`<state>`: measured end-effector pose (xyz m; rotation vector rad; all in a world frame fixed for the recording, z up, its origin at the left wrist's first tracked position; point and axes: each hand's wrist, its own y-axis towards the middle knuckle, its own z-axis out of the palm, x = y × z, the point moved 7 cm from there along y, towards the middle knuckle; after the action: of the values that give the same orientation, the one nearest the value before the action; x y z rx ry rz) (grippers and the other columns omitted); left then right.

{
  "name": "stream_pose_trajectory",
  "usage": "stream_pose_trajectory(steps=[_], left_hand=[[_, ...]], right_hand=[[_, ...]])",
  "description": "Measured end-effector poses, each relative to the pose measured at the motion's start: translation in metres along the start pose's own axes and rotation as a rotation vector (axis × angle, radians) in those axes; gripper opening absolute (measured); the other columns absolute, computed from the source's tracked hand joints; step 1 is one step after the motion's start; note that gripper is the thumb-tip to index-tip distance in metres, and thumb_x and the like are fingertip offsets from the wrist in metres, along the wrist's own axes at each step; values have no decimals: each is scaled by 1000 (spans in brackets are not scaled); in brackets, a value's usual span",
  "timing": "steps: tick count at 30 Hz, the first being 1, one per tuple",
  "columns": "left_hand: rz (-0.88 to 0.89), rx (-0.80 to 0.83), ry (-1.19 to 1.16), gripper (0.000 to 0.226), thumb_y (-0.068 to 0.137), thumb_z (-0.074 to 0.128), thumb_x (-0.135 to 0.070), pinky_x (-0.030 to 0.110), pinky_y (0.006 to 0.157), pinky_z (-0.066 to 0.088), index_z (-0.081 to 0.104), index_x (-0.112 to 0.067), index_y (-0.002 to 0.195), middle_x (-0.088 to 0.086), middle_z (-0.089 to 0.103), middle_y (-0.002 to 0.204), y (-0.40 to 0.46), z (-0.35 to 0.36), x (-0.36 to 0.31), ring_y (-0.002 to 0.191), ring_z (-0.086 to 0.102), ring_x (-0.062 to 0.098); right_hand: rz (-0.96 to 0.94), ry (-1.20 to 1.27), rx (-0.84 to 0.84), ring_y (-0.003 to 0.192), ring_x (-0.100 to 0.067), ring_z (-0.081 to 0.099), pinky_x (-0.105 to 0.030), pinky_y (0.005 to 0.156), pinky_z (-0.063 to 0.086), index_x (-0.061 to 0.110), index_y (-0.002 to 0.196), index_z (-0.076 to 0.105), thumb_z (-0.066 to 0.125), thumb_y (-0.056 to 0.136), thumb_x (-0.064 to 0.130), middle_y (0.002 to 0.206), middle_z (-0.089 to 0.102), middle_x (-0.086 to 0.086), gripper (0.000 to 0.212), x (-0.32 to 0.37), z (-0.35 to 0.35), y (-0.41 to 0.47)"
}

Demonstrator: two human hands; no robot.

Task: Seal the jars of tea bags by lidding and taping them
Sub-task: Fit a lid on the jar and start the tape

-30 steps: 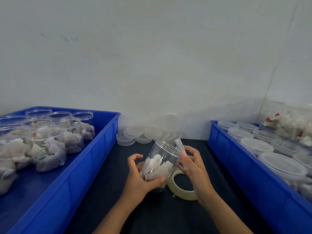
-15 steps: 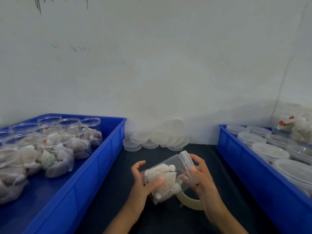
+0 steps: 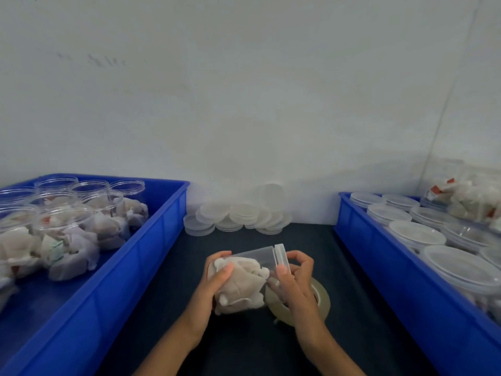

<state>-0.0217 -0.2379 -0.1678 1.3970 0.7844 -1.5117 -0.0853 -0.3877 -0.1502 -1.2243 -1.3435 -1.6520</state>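
Jar [image 3: 244,278] (lidded, tilted) gripped by left hand [image 3: 214,283] and right hand [image 3: 294,278].

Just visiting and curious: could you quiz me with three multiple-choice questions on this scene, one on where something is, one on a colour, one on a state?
1. Where is the tape roll?
A. in the left bin
B. on the table under the right hand
C. on the loose lids

2. What colour are the bins?
A. blue
B. red
C. green

3. How is the held jar?
A. upright, open
B. on its side, lidded
C. empty

Answers: 1 B, the roll lies below that hand. 2 A, both bins are blue. 3 B, its lid points right and tea bags fill it.
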Motion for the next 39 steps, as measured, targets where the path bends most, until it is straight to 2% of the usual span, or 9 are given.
stream_pose_trajectory(steps=[3, 5, 11, 16, 20, 25, 30, 36, 39], left_hand=[[-74, 5, -5, 53, 76, 66, -51, 44, 92, 53, 62, -19, 119, 12, 68, 116, 1, -6, 0, 104, 67, 27], [-140, 33, -53, 55, 75, 60, -53, 35, 77, 55, 70, -13, 111, 16, 73, 104, 1, -8, 1, 92, 71, 26], [-220, 172, -92, 49, 82, 49, -56, 35, 60, 55, 77, -19, 101, 18, 72, 93, 2, -5, 0, 75, 69, 25], [-100, 47, -49, 51, 75, 66, -57, 38, 78, 58, 67, -25, 115, 11, 69, 115, -2, 4, -1, 98, 70, 24], [107, 27, 67, 63, 67, 70, -51, 36, 74, 59, 47, -33, 124, -1, 59, 118, -4, 9, -14, 101, 67, 11], [-13, -24, -57, 51, 75, 64, -51, 46, 82, 58, 59, -23, 117, 9, 66, 115, -2, 2, -1, 104, 66, 27], [-5, -67, -51, 50, 72, 59, -50, 57, 90, 53, 56, -23, 114, 11, 63, 116, -6, 5, 2, 108, 63, 31], [102, -121, 61, 47, 70, 58, -50, 30, 72, 57, 58, -22, 108, 3, 64, 104, -4, 8, -9, 92, 66, 12], [175, -129, 88, 46, 71, 59, -49, 17, 63, 53, 57, -20, 107, -1, 63, 99, -5, 9, -16, 83, 66, 0]], right_hand=[[-93, -34, 91, 104, -8, 62, -18, 80, 51, 40, 127, 37, 60, 76, 55, 117, 55, 4, 58, 13, 5, -5], [-187, -86, 126, 112, -7, 57, -16, 86, 47, 40, 132, 34, 58, 80, 49, 122, 51, 14, 59, 24, 8, -9], [-339, -270, 195, 137, 2, 31, -6, 103, 28, 35, 148, 27, 48, 90, 42, 146, 29, 17, 61, 36, 15, -17], [-147, -115, 135, 130, -6, 47, -31, 104, 44, 52, 138, 33, 48, 82, 58, 142, 41, 20, 58, 22, 9, -7], [37, -65, 60, 95, 3, 65, -17, 69, 54, 47, 124, 41, 44, 87, 53, 118, 58, 13, 38, 11, 3, 5], [-109, -261, 84, 132, 13, 30, -14, 98, 35, 52, 142, 29, 40, 92, 58, 146, 29, 33, 51, 23, 2, 3], [-156, -247, 43, 131, 9, 35, -27, 109, 36, 50, 139, 32, 34, 87, 63, 139, 35, 35, 53, 22, 3, -9], [-95, -198, -35, 118, -9, 55, -38, 99, 50, 41, 137, 43, 35, 86, 63, 129, 53, 11, 56, 26, -3, -1], [-26, -127, -47, 112, -4, 60, -16, 83, 52, 47, 132, 46, 37, 88, 62, 131, 56, 7, 48, 25, -3, 4]])
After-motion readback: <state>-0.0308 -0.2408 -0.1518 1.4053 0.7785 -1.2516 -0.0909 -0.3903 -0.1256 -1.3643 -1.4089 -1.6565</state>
